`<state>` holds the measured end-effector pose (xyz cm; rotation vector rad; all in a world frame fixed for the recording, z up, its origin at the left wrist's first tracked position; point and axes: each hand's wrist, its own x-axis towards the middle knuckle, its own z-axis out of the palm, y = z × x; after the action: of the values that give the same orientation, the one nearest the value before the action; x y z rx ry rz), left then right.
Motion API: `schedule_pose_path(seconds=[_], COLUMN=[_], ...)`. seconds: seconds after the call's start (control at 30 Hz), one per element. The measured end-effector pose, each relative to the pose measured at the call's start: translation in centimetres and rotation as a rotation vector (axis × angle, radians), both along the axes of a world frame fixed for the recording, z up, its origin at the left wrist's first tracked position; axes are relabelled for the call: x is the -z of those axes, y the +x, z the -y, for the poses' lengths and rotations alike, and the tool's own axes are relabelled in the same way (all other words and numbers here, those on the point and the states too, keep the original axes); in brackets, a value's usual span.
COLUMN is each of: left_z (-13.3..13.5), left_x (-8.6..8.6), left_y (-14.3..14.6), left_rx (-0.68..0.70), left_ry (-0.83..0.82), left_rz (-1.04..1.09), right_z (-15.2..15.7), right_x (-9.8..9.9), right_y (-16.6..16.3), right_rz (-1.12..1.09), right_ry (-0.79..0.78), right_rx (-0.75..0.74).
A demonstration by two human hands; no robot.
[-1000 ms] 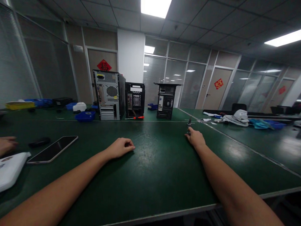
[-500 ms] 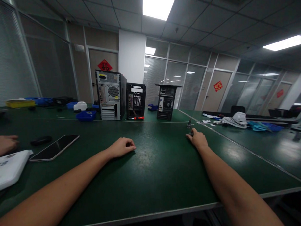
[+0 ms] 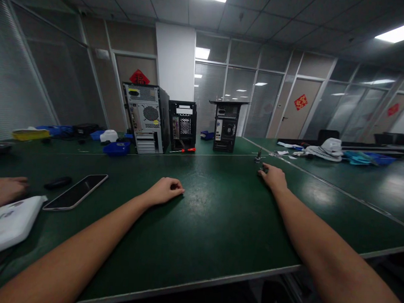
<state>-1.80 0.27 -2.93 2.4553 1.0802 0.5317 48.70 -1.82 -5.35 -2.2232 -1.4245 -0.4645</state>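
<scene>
A wide green surface (image 3: 219, 214) ran through an office with glass partitions and ceiling lights, and a second green table stood to the right. The right hand (image 3: 274, 177) lay palm down and released, fingers stretched out and grasping nothing. One small metal part (image 3: 258, 157) stood upright just beyond its fingertips, slightly to the far left, close but apart from them. The left hand (image 3: 165, 190) rested near the middle, loosely clenched and empty. At the far edge stood three computer cases (image 3: 146, 118), with one red-handled screwdriver (image 3: 185, 150) lying before them and a blue tray (image 3: 116, 148) to their left. On the near left lay one phone (image 3: 75, 192), one white pouch (image 3: 10, 222) and another person's hand (image 3: 5, 191).
</scene>
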Motion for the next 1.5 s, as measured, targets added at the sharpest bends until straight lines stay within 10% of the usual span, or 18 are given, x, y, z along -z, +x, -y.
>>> schedule_pose_path(seconds=[0.83,1.3,1.5], left_z=[0.4,2.5,2.7], left_x=[-0.4,-0.7,-0.1], left_y=[0.1,2.1,3.2], left_rx=[0.015,0.051,-0.022], left_ry=[-0.013,-0.009,-0.065], left_rz=[-0.020,0.084,0.183], right_z=[-0.9,2.8,4.5], right_x=[0.3,-4.1,-3.7], right_y=[-0.7,-20.9,-24.8], right_rz=[-0.013,0.095,0.212], right_ry=[-0.042,-0.172,-0.173], right_rx=[-0.261,-1.145,-1.225])
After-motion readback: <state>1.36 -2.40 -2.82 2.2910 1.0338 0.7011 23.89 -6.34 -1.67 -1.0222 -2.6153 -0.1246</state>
